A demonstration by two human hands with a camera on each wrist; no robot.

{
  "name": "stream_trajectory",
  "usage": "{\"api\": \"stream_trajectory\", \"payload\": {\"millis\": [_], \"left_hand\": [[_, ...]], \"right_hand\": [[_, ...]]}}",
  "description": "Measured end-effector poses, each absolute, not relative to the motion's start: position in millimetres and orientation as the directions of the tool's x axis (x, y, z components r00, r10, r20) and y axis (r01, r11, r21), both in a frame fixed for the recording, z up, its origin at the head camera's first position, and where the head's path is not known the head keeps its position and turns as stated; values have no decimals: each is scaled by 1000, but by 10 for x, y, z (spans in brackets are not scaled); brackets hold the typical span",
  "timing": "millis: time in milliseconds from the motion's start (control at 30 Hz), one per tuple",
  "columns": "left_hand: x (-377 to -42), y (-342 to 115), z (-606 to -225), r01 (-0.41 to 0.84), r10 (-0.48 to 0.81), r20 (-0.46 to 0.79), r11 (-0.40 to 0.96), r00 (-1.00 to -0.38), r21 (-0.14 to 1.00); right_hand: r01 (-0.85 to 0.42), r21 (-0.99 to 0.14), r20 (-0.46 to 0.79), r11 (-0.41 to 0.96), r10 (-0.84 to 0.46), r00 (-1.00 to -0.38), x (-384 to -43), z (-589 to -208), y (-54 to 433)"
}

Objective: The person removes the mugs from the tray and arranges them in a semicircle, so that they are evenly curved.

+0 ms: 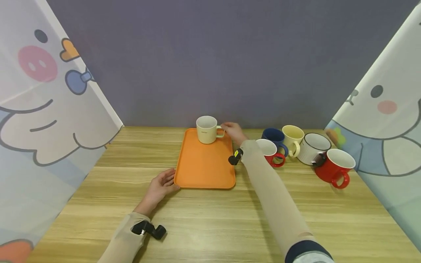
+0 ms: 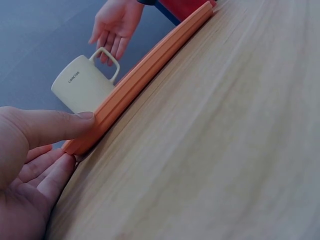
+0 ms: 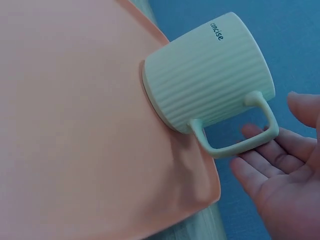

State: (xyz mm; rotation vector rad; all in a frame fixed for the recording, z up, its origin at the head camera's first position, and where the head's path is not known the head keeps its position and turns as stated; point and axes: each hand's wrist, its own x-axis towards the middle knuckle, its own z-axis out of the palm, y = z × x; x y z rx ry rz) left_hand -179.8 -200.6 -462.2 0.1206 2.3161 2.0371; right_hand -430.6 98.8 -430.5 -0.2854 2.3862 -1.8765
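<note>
A cream ribbed mug (image 1: pixel 206 130) marked "concise" stands upright at the far end of an orange tray (image 1: pixel 205 164), its handle turned to the right. My right hand (image 1: pixel 234 132) is beside that handle. In the right wrist view, the fingers (image 3: pixel 270 162) of this hand lie loosely extended behind and under the handle, and the thumb stands apart from it. At the tray's near left corner, my left hand (image 1: pixel 161 187) holds the edge. The left wrist view shows its thumb (image 2: pixel 65 125) against the tray's near side and its fingertips at the corner.
Right of the tray stand a red mug (image 1: pixel 267 148), partly hidden by my right sleeve, a blue mug (image 1: pixel 273 135), a yellow mug (image 1: pixel 292 136), a white mug with dark rim (image 1: pixel 312 148) and another red mug (image 1: pixel 332 168). A grey wall (image 1: pixel 210 65) rises behind the wooden table (image 1: pixel 131 157).
</note>
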Motion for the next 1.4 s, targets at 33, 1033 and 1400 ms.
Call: {"api": "stream_trajectory", "payload": {"millis": [33,1033,1400], "left_hand": [[-1797,-2008,-4623,23,96,11,130,-995,991],[-1810,-2034,-4643,22,93,9,143,-996,989],[-1810,-2038,-4650,24,97,11,128,-995,992]], "right_hand": [[-58,-966,5,251,-208,-978,-4180,-4190,960],[-6,-997,-18,74,-329,-944,-3633,-4080,601],[65,-998,-57,-26,-232,-971,-3592,-4076,540]]}}
